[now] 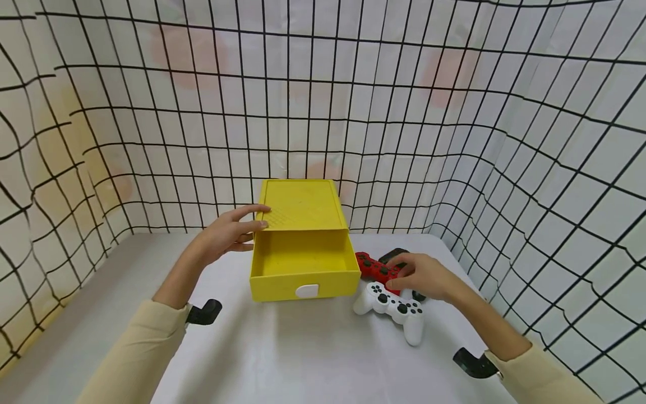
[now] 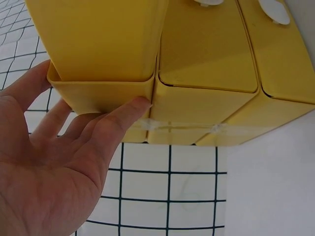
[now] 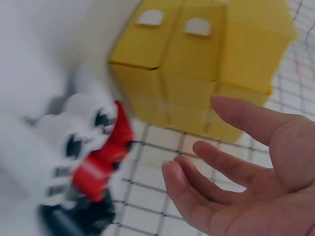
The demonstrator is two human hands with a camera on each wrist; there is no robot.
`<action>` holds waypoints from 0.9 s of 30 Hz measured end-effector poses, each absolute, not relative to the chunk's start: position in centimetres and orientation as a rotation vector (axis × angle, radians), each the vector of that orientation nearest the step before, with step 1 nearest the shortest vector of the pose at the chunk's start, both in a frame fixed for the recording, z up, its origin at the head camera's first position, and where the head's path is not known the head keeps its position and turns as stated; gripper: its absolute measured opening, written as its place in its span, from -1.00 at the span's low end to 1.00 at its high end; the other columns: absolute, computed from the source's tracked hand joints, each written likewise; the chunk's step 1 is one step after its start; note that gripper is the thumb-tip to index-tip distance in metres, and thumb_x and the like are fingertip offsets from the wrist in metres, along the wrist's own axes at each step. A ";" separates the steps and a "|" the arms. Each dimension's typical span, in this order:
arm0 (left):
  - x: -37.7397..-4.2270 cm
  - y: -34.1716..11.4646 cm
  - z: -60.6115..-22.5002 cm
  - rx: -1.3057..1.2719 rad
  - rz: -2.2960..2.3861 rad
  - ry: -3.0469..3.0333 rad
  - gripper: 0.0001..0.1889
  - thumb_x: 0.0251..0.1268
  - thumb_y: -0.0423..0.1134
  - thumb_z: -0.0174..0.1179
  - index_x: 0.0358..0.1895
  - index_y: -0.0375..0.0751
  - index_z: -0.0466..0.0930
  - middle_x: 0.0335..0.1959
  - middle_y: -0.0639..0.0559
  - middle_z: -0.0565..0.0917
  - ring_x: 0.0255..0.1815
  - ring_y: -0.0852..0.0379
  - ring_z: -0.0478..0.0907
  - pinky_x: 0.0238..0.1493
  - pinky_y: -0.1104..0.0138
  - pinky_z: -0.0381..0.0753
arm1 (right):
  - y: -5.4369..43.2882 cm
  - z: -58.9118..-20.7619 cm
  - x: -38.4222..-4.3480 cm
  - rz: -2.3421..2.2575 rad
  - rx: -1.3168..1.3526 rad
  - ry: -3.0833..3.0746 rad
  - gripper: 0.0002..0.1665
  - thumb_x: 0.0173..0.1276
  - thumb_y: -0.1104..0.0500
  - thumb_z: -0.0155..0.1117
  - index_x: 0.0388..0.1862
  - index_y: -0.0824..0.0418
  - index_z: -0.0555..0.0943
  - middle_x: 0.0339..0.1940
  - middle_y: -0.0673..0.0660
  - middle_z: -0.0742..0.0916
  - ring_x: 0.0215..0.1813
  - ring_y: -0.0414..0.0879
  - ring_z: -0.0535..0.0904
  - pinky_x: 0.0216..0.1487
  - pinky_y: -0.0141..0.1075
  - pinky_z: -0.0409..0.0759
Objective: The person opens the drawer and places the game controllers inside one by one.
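Observation:
A yellow desktop drawer unit (image 1: 303, 203) of three stacked drawers stands on the white table. Its top drawer (image 1: 280, 287) is pulled out, and the inner floor shows bare. My left hand (image 1: 224, 235) rests at the unit's upper left edge, some fingers on the top and others along the side wall (image 2: 197, 105). To the right of the unit lie a white game controller (image 1: 398, 308), a red controller (image 1: 375, 270) and a black controller (image 1: 398, 255). Over the red one hovers my right hand (image 1: 426, 275); the right wrist view shows its loosely bent fingers holding nothing.
Black wire grid (image 1: 303, 101) encloses the table at the back and both sides, with pale sheeting behind it. White tabs (image 3: 198, 26) mark the drawer fronts. Each wrist wears a black camera mount (image 1: 204, 312).

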State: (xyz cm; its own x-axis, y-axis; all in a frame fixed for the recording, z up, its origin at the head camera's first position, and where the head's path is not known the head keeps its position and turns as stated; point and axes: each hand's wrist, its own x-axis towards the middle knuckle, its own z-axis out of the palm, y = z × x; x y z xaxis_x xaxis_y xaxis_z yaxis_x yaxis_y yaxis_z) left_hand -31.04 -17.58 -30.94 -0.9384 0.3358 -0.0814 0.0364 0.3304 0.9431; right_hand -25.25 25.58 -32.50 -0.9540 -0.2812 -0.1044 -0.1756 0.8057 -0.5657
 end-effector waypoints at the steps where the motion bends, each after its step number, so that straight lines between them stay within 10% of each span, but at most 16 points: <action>1: -31.0 -17.6 -30.9 0.337 1.646 2.337 -0.38 0.43 0.09 0.23 0.50 0.17 0.31 0.51 -0.13 0.34 0.50 -0.22 0.35 0.38 -0.07 0.50 | 26.0 -33.0 -25.2 -0.848 -0.340 2.805 -0.37 0.26 -0.09 0.49 0.24 0.13 0.60 -0.08 0.16 0.71 -0.08 0.01 0.59 -0.15 -0.15 0.65; 14: -31.0 -17.4 -31.0 0.329 1.651 2.330 -0.38 0.45 0.07 0.21 0.51 0.17 0.30 0.54 -0.14 0.30 0.52 -0.25 0.32 0.39 -0.09 0.47 | 29.5 -38.0 -25.2 -0.798 -0.183 2.829 -0.16 0.19 -0.14 0.53 0.37 0.20 0.50 -0.03 0.28 0.68 -0.12 0.05 0.57 -0.25 -0.12 0.58; 27: -31.1 -17.5 -31.1 0.326 1.655 2.342 -0.39 0.45 0.08 0.21 0.51 0.18 0.31 0.52 -0.16 0.32 0.51 -0.26 0.33 0.37 -0.10 0.48 | 29.8 -40.2 -24.9 -0.784 -0.142 2.778 -0.11 0.15 -0.13 0.57 0.38 0.21 0.49 0.32 0.45 0.55 0.11 0.19 0.58 0.06 0.18 0.62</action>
